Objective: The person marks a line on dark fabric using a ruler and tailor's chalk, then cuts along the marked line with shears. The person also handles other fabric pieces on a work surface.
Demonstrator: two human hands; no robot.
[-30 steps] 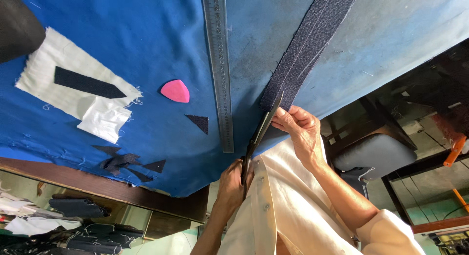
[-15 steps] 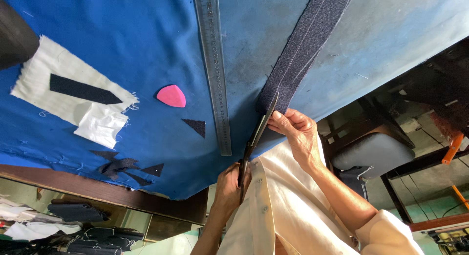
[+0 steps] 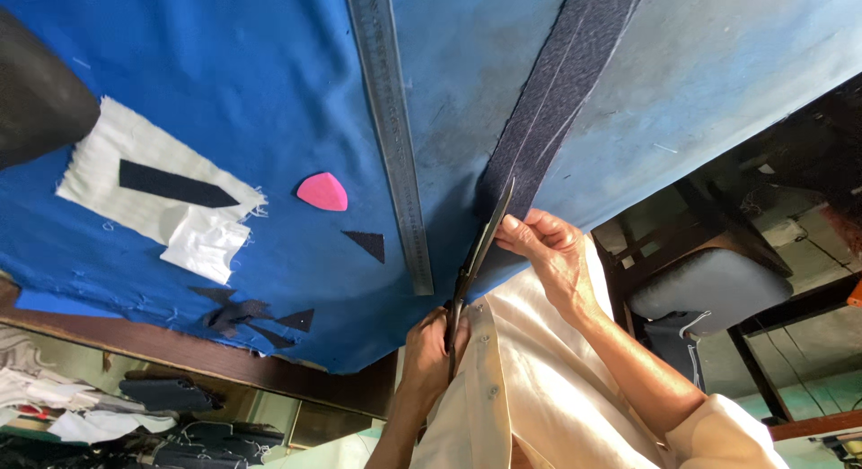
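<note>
A long dark navy fabric strip lies across the blue cloth-covered table, running from the top down to its near edge. My left hand grips the handles of dark scissors, whose blades point up into the strip's near end. My right hand pinches the strip's end beside the blades, just off the table edge. My cream shirt hangs below both hands.
A long metal ruler lies left of the strip. A pink tailor's chalk, a white cloth piece bearing a dark pointed cutout, and dark scraps lie further left. A padded stool stands at the right.
The scissor blades have moved a little further up into the strip. My right hand keeps its hold on the strip's end; the view has shifted slightly.
</note>
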